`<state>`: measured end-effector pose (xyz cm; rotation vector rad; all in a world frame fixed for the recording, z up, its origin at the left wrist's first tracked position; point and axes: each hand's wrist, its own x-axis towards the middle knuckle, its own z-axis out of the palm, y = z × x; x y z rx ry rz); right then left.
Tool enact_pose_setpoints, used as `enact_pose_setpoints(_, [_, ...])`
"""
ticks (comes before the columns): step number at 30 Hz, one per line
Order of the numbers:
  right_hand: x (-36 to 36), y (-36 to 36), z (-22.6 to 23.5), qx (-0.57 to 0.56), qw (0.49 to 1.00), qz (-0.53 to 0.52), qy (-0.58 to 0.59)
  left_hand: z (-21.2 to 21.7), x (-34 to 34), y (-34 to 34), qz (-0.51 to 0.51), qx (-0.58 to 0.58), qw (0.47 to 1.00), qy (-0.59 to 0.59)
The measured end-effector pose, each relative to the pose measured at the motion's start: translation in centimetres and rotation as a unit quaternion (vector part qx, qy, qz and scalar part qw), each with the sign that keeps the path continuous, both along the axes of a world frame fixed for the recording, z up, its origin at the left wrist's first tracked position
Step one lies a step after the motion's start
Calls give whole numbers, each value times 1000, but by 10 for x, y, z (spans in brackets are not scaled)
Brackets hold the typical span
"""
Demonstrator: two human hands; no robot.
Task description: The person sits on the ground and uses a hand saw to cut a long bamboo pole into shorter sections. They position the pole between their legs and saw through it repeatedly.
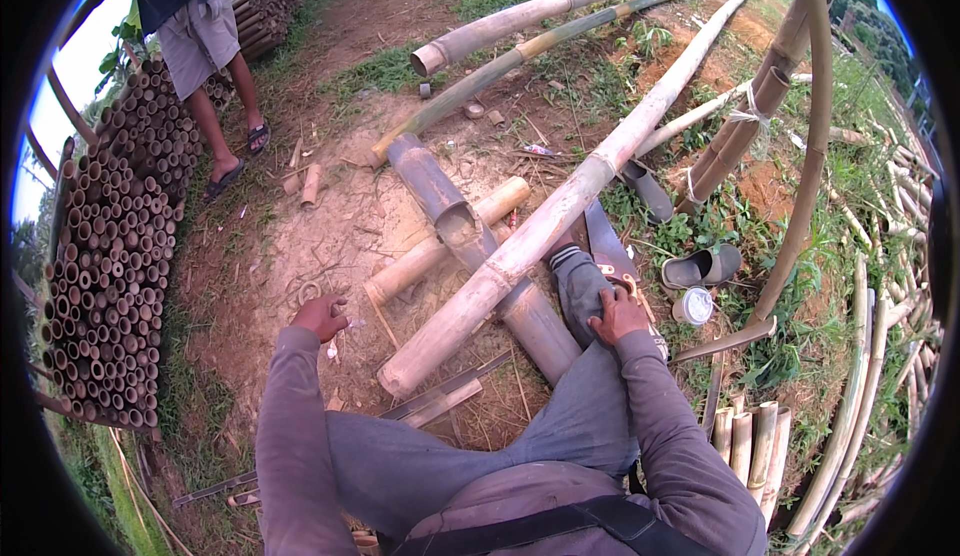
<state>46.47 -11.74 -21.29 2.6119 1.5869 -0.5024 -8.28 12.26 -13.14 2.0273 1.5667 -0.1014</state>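
My left hand (320,318) hovers low over the dirt, fingers loosely curled and apart, with nothing visible in it. My right hand (618,316) rests at my bent lower leg, fingers apart, right beside the handle of a handsaw. The saw's dark, broad blade (602,236) points away from me, partly under a bamboo pole. That long pale bamboo pole (500,274) slants from between my hands to the far right. It lies across a thick, dark bamboo piece (535,321) with a notch cut in its top, which crosses a shorter tan bamboo length (405,268).
Stacked cut bamboo tubes (110,246) stand at left, near a person (195,46) in shorts and sandals. Two long poles (540,26) lie ahead. On the right are clogs (702,267), a lidded plastic cup (692,306), upright tied bamboo (735,131) and short bamboo pieces (755,446).
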Motion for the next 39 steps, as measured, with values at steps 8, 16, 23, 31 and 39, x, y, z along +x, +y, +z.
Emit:
enact_pose_setpoints(8, [0, 0, 0, -4, 1000, -2, -6, 0, 0, 0, 12, -7, 1000, 11])
enact_pose_setpoints(16, [1, 0, 0, -17, 1000, -3, -2, -2, 2, 5, -14, 5, 999, 34])
enact_pose_setpoints(23, [2, 0, 1, -27, 1000, 7, 1, 0, 7, 1, 34, -31, 999, 21])
enact_pose_setpoints(31, [0, -1, 3, -19, 1000, 17, -14, 2, 5, 1, 19, -14, 1000, 14])
enact_pose_setpoints(39, [-1, -2, 0, -4, 1000, 20, -24, 1, 3, 3, 15, -14, 1000, -1])
